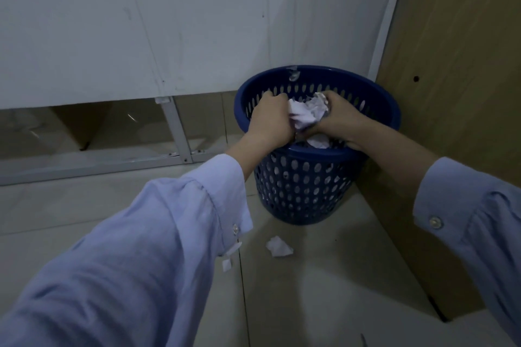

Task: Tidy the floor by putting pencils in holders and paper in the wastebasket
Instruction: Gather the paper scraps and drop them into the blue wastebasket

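A blue perforated wastebasket (pixel 304 194) stands on the floor in a corner. Over its open top, my left hand (pixel 269 118) and my right hand (pixel 342 118) both grip a wad of crumpled white paper (pixel 306 113) between them. More white paper (pixel 318 140) lies inside the basket below the hands. A crumpled paper ball (pixel 279 246) lies on the floor in front of the basket. Two small paper scraps (pixel 229 256) lie beside my left sleeve. No pencils or holders are in view.
A white panel wall (pixel 141 22) with a metal frame (pixel 180 132) runs behind the basket. A brown wooden board (pixel 451 93) closes the right side. The floor (pixel 324 290) is pale tile.
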`<state>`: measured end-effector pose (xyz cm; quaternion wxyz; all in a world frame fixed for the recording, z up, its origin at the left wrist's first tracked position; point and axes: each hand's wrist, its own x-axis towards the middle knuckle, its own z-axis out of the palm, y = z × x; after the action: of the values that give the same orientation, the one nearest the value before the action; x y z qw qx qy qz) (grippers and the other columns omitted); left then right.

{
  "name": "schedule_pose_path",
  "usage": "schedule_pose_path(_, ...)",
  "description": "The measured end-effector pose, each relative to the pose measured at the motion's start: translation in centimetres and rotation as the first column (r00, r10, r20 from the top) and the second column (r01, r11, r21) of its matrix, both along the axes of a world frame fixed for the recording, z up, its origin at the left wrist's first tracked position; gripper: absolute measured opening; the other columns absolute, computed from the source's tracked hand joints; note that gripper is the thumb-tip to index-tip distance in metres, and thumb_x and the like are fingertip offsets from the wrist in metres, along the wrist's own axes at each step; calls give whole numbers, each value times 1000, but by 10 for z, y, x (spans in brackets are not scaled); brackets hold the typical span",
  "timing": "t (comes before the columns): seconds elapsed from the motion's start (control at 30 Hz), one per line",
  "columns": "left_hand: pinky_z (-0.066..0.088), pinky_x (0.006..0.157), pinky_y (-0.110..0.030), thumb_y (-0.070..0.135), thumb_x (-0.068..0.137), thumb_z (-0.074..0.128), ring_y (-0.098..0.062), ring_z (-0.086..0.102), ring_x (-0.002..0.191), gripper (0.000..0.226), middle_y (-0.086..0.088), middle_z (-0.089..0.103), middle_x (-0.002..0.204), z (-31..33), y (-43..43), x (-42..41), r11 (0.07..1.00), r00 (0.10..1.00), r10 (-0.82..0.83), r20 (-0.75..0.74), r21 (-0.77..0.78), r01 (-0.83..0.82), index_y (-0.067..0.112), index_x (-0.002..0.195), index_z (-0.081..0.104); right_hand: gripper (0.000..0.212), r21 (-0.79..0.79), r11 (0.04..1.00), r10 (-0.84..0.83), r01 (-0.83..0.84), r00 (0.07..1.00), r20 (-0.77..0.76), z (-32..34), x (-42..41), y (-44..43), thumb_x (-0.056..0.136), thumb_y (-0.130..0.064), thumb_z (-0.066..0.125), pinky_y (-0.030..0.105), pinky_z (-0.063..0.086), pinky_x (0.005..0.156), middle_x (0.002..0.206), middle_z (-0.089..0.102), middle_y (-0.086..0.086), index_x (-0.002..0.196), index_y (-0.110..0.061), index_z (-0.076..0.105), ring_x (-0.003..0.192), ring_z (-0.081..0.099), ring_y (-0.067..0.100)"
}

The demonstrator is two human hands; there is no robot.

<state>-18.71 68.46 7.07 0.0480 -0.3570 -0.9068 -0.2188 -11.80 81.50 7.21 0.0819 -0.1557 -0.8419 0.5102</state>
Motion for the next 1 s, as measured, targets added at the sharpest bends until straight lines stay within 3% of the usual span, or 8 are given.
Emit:
schedule_pose_path(0.07, 38, 72, -30, 21, 82, 64, -31, 51, 102, 35, -17, 53, 117, -1, 0, 2, 999, 1000, 23, -12, 26, -23, 5, 111, 53, 91, 18, 996, -89, 88, 995, 42, 1, 2, -1, 59, -7, 88, 26, 44, 87, 122, 50, 3, 136, -14, 40, 111, 52, 17)
schedule_pose_path(0.13, 42, 74, -32, 19, 80, 68, -32, 52, 100, 42, -17, 47, 120, -2, 0, 5, 998, 999, 49, -5, 33, -48, 6, 116, 51, 99, 91, 988, -132, 128, 991, 38, 0, 3, -2, 59, -8, 88, 27, 41, 90, 140, 42, 8, 141, -19, 35, 124, 44, 22)
schedule_pose_path(0.3, 43, 75, -32, 15, 75, 73, -30, 53, 96, 49, -14, 42, 122, 0, -5, 12, 997, 998, 60, 10, 42, -60, 7, 118, 51, 74, 255, 955, -157, 150, 988, 7, -1, 6, -7, 64, -5, 84, 28, 42, 85, 136, 47, 6, 128, -24, 52, 120, 45, 21)
schedule_pose_path(0.4, 39, 73, -28, 12, 77, 71, -29, 52, 100, 46, -14, 45, 121, 1, -7, 15, 998, 999, 45, -1, 48, -45, 6, 119, 54, 44, 325, 932, -136, 162, 986, -102, -2, 10, -9, 73, -3, 76, 24, 41, 80, 120, 58, 3, 111, -21, 62, 105, 51, 13)
schedule_pose_path(0.5, 40, 73, -28, 10, 81, 66, -28, 52, 102, 35, -15, 51, 117, 4, -11, 18, 999, 999, 24, -29, 35, -23, 5, 115, 57, 29, 416, 891, -87, 181, 968, -235, 1, 15, -13, 78, -3, 67, 21, 41, 78, 104, 61, -2, 104, -16, 66, 90, 51, 8)
schedule_pose_path(0.7, 51, 79, -40, 21, 88, 59, -27, 55, 99, 33, -11, 49, 121, 16, -30, 29, 999, 990, -20, -136, 34, 25, 7, 117, 54, 24, 556, 813, 2, 175, 953, -302, 7, 20, -25, 82, -6, 64, 24, 41, 81, 110, 61, 6, 105, -12, 64, 94, 51, 12)
schedule_pose_path(0.87, 50, 81, -42, 16, 86, 57, -27, 50, 107, 31, -10, 51, 119, 27, -65, 36, 998, 965, -15, -261, 63, 32, 9, 117, 55, 20, 486, 844, -3, 227, 908, -419, 21, 27, -52, 82, -2, 59, 22, 46, 74, 99, 65, 6, 99, -10, 65, 86, 58, 15)
schedule_pose_path(1.0, 50, 79, -42, 17, 85, 59, -27, 51, 104, 33, -8, 55, 114, 35, -102, 39, 994, 956, 25, -291, 108, 7, 12, 117, 56, 17, 467, 857, 34, 217, 881, -471, 29, 30, -86, 82, 0, 58, 16, 44, 68, 93, 64, 2, 94, -9, 65, 80, 57, 14)
